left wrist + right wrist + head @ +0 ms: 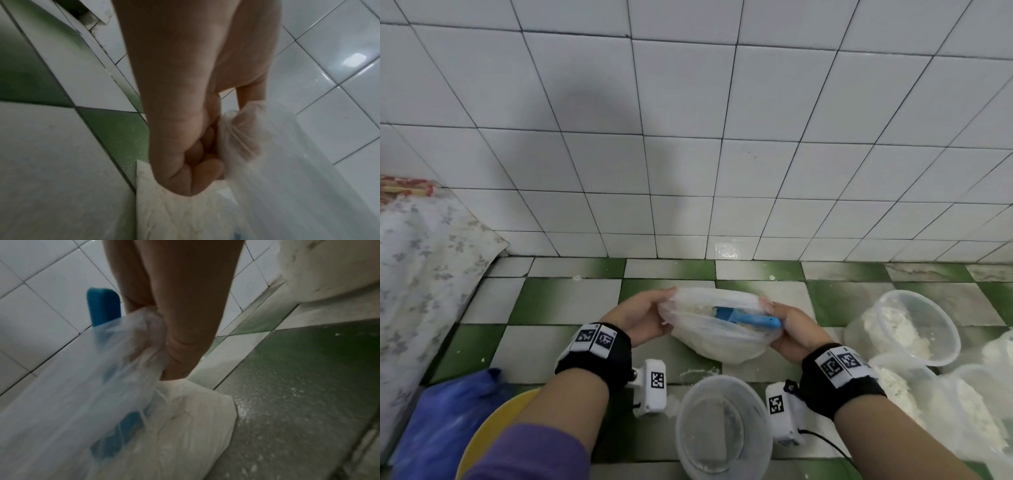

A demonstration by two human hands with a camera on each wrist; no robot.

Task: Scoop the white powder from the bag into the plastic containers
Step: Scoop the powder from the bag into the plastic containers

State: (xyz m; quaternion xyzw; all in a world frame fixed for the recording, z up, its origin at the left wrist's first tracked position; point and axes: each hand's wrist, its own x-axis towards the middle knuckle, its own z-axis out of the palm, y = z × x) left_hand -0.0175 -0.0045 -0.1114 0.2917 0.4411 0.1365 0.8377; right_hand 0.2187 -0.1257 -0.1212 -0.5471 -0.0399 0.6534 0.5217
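Note:
A clear plastic bag (722, 342) of white powder sits on the green and white tiled floor. A blue scoop (746, 319) lies inside it, its handle pointing right. My left hand (643, 317) pinches the bag's left rim, and in the left wrist view the left hand (201, 155) has bunched plastic (242, 138) between thumb and curled fingers. My right hand (787, 329) grips the right rim; the right wrist view shows the gathered plastic (148, 340) in it and the scoop (103, 305) behind. An almost bare plastic container (722, 428) stands in front of the bag.
To the right stand a container (914, 329) partly filled with powder and further powder-filled containers or bags (935, 404). A yellow bowl (493, 428) and a blue bag (445, 421) lie at the lower left. A flowered cloth (417, 260) covers something at the left. A tiled wall rises behind.

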